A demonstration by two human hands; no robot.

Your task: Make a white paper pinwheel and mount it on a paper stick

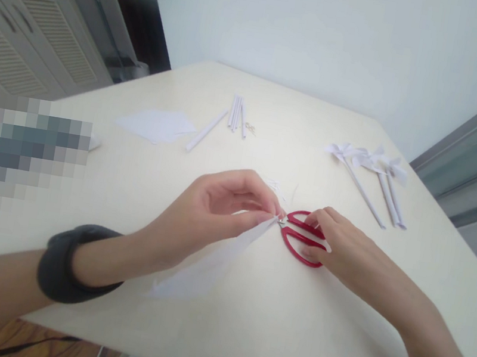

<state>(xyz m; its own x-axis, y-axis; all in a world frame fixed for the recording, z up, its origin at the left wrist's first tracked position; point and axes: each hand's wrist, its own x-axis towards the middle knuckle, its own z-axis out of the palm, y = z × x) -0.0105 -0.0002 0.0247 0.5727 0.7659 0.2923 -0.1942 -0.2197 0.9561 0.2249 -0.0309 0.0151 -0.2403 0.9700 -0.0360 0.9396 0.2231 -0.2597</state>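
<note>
While our left hand (215, 208) pinches the tip of a folded white paper piece (211, 264) between thumb and fingertips, our right hand (337, 242) rests on the red-handled scissors (301, 237), which lie flat on the cream table (240, 336). There is only the head view. In it the fingers of the right hand are laid over the red loops, lightly curled, and we cannot tell whether any finger is through a loop. The short metal blades point toward the left hand and appear to meet the paper's tip right at the left fingertips; whether they are parted or closed is too small to read.

We judge that the step in hand is a snip at the point of the folded paper, with the scissors being taken up or set. A next move would call for a firm grip in the loops and for the left fingertips to stay clear of the blades, since they sit almost touching.

The paper trails from the pinch back toward us, under the left wrist, lying on the table. A dark wristband (71, 263) circles the left forearm.

Farther off, well apart from both hands, lie rolled paper sticks (237, 113), a flat white sheet (156, 125), and, on the right, finished paper pinwheels (371, 169) on sticks.
</note>
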